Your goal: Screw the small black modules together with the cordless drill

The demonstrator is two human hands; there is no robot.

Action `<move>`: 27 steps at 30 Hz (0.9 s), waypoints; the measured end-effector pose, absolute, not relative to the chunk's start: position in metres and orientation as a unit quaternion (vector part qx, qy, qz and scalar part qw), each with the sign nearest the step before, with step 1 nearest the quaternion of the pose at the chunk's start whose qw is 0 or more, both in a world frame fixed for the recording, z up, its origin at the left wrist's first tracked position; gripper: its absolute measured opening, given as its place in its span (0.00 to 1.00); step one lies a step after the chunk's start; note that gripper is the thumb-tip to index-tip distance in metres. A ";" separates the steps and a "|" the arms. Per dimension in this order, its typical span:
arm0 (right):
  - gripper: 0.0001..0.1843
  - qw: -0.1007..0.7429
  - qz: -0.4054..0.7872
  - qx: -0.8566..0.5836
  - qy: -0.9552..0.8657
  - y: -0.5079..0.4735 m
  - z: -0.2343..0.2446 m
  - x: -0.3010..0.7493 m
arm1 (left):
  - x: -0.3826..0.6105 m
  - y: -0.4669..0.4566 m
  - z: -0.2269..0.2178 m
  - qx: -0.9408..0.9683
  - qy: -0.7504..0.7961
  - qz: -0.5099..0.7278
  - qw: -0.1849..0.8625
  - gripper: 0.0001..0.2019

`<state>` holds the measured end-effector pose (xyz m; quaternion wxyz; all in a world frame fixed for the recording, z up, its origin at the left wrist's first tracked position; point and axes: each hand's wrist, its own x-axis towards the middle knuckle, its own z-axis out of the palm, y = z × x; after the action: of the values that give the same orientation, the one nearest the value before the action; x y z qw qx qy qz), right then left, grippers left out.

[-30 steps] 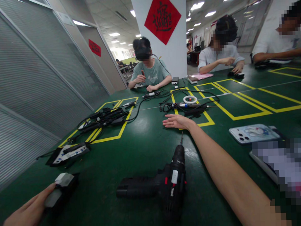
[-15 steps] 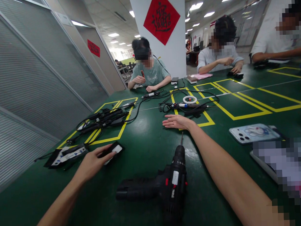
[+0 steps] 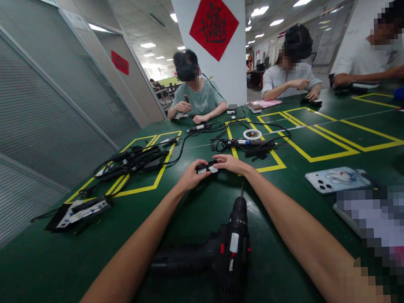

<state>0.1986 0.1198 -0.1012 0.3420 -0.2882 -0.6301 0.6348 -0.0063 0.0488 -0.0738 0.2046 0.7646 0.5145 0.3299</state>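
Both my arms reach out over a green table (image 3: 197,204). My left hand (image 3: 191,175) grips a small black part with a white label (image 3: 206,167), fingers curled round its left end. My right hand (image 3: 232,163) meets it from the right, fingertips resting on the part's other end. A black cordless drill (image 3: 225,252) lies on the table between my forearms, its bit pointing away from me toward my hands.
Black parts and cables (image 3: 136,160) fill a yellow-taped box at left; more black parts (image 3: 78,211) lie nearer. A tape roll (image 3: 252,134) and tools sit beyond my hands. A phone (image 3: 337,180) lies at right. Three people sit across the table.
My left hand carried the small black part from the near left of the table forward to my right hand, which has stayed in place and now touches it.
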 end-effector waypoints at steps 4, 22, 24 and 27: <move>0.33 0.331 0.566 -0.305 -0.691 0.117 -0.097 0.194 | -0.004 0.051 -0.079 0.780 0.489 0.343 0.190 0.16; 0.26 0.327 0.346 -0.371 -0.798 0.104 -0.087 0.185 | -0.004 0.056 -0.088 0.803 0.457 0.352 0.152 0.16; 0.25 0.328 0.344 -0.370 -0.798 0.105 -0.088 0.185 | -0.003 0.055 -0.086 0.809 0.454 0.344 0.144 0.15; 0.25 0.325 0.351 -0.364 -0.799 0.106 -0.088 0.185 | -0.001 0.051 -0.081 0.813 0.458 0.334 0.135 0.13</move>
<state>0.1850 0.1060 -0.0877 0.3254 -0.3642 -0.7989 0.3510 -0.0007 0.0511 -0.0815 0.1350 0.8127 0.4576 0.3344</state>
